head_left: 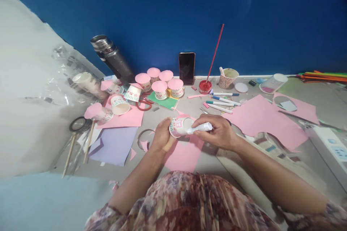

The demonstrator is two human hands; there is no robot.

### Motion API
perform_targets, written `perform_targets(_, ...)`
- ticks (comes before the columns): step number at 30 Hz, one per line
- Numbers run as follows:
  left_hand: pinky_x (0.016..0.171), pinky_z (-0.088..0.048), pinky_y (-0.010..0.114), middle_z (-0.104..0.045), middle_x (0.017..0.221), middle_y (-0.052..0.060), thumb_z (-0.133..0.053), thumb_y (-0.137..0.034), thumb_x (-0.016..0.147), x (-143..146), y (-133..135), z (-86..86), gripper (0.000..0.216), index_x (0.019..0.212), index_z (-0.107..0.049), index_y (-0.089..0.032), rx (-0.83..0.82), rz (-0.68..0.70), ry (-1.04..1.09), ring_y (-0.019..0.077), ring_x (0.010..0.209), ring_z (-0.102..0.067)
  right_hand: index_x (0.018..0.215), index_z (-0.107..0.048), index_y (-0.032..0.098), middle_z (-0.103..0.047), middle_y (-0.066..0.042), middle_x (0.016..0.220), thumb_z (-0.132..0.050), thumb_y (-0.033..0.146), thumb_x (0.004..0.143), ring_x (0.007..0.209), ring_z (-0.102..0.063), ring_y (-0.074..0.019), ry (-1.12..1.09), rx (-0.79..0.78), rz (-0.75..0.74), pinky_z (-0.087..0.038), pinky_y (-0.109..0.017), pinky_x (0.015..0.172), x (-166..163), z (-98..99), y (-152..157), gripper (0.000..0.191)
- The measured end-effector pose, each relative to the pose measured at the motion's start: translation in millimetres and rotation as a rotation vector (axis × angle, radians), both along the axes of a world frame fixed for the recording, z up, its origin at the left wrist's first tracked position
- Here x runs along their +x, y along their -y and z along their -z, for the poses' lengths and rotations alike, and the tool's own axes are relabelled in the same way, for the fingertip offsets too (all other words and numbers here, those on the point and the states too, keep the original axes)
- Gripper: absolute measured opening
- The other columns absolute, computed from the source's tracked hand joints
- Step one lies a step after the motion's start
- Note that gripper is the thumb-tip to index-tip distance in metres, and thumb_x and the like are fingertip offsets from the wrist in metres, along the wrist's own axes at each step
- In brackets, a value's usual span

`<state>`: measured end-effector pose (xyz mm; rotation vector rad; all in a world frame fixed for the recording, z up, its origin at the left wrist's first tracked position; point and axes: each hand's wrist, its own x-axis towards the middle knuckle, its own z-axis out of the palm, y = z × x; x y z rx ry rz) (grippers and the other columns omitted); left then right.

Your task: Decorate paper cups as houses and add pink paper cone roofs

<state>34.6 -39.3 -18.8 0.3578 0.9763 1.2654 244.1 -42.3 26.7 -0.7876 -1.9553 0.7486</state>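
My left hand [161, 136] is closed around a small printed paper cup [179, 126], held on its side with the open mouth turned toward my right hand. My right hand [221, 131] grips a white glue tube [202, 127], whose tip touches the cup's rim. Both hands hover over a pink paper sheet [181, 157] on the grey table [214, 157].
Several cups with pink paper lids [159, 86] stand at the back by red scissors [143, 104], a phone [187, 68] and a metal flask [112, 57]. Markers [223, 99], a red paint pot [205, 86] and pink sheets [260, 119] lie right. Lilac paper [114, 144] and sticks lie left.
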Motion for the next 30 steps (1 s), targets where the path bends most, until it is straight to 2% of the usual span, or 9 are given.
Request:
perform_targets(3,0.061,-0.049,0.026,-0.061,0.065,-0.002,-0.077,-0.022,0.076,-2.4,-2.6,2.9,0.019,0.069,-0.06,-0.017,-0.04,-0.003,0.04,0.0133,0.06,-0.057,0.096,-0.076,0.019,-0.076,-0.005,0.081,-0.073,0.024,0.093,0.066,-0.066,-0.015,0.09,0.105,-0.03,-0.049,-0.027,0.061,11.4,1.6,-8.9,0.006)
perform_targets(8,0.066,-0.052,0.028,-0.065,0.067,0.0,-0.076,-0.018,0.078,-3.3,-4.0,2.6,0.015,0.073,-0.062,-0.015,-0.088,0.003,0.098,0.0146,0.061,-0.061,0.097,-0.076,0.02,-0.077,-0.004,0.08,-0.072,0.024,0.095,0.068,-0.067,-0.0169,0.077,0.207,0.099,-0.051,-0.029,0.064,16.6,2.3,-17.9,0.006)
perform_targets(11,0.066,-0.053,0.031,-0.069,0.07,0.003,-0.076,-0.018,0.078,-1.8,-3.2,0.5,0.012,0.076,-0.065,-0.013,-0.115,0.035,0.123,0.0178,0.063,-0.064,0.097,-0.077,0.021,-0.079,-0.005,0.083,-0.073,0.026,0.094,0.07,-0.07,-0.0177,0.049,0.159,0.123,-0.054,-0.029,0.066,13.5,0.2,-16.5,0.007)
perform_targets(15,0.069,-0.054,0.032,-0.07,0.072,0.003,-0.077,-0.019,0.078,-3.1,-3.1,-1.6,0.013,0.078,-0.066,-0.014,-0.131,0.031,0.123,0.0191,0.067,-0.065,0.094,-0.078,0.021,-0.081,-0.004,0.088,-0.072,0.024,0.091,0.071,-0.071,-0.017,0.056,-0.015,0.143,-0.054,-0.028,0.066,11.4,-3.7,-11.9,0.007)
perform_targets(18,0.073,-0.055,0.032,-0.069,0.074,0.001,-0.079,-0.02,0.077,-6.1,-4.4,-2.1,0.015,0.079,-0.065,-0.016,-0.114,0.003,0.097,0.0185,0.07,-0.065,0.093,-0.079,0.021,-0.08,-0.004,0.087,-0.073,0.027,0.09,0.07,-0.071,-0.0165,0.047,-0.126,0.106,-0.053,-0.025,0.062,10.7,-6.0,-8.9,0.009)
perform_targets(20,0.075,-0.054,0.031,-0.068,0.074,0.0,-0.08,-0.021,0.077,-7.6,-5.3,-2.3,0.017,0.077,-0.063,-0.018,-0.097,-0.027,0.07,0.0169,0.071,-0.064,0.095,-0.079,0.02,-0.08,-0.004,0.086,-0.074,0.028,0.091,0.069,-0.071,-0.0162,0.025,-0.134,0.061,-0.053,-0.025,0.06,9.4,-6.1,-7.5,0.01)
perform_targets(23,0.068,-0.05,0.026,-0.06,0.066,-0.004,-0.08,-0.022,0.075,-7.7,-5.3,-3.9,0.024,0.069,-0.057,-0.019,-0.054,-0.084,0.015,0.0125,0.064,-0.057,0.1,-0.078,0.02,-0.08,-0.006,0.085,-0.075,0.027,0.092,0.07,-0.071,-0.0173,-0.017,-0.025,0.025,-0.055,-0.027,0.064,5.7,-2.1,-6.4,0.01)
perform_targets(27,0.054,-0.036,0.024,-0.046,0.058,-0.007,-0.079,-0.022,0.074,-3.7,-1.2,-8.5,0.032,0.062,-0.05,-0.021,0.027,-0.121,-0.079,0.01,0.054,-0.042,0.109,-0.077,0.022,-0.081,-0.007,0.09,-0.076,0.023,0.093,0.077,-0.073,-0.019,-0.051,0.188,-0.035,-0.057,-0.03,0.069,-1.3,7.9,-4.1,0.015)
perform_targets(30,0.052,-0.03,0.026,-0.044,0.057,-0.007,-0.076,-0.017,0.076,-1.6,3.1,-11.3,0.033,0.06,-0.048,-0.021,0.074,-0.128,-0.152,0.0106,0.052,-0.037,0.112,-0.076,0.024,-0.08,-0.007,0.09,-0.077,0.02,0.093,0.08,-0.072,-0.0194,-0.005,0.294,-0.054,-0.057,-0.03,0.07,-5.1,12.8,-0.9,0.019)
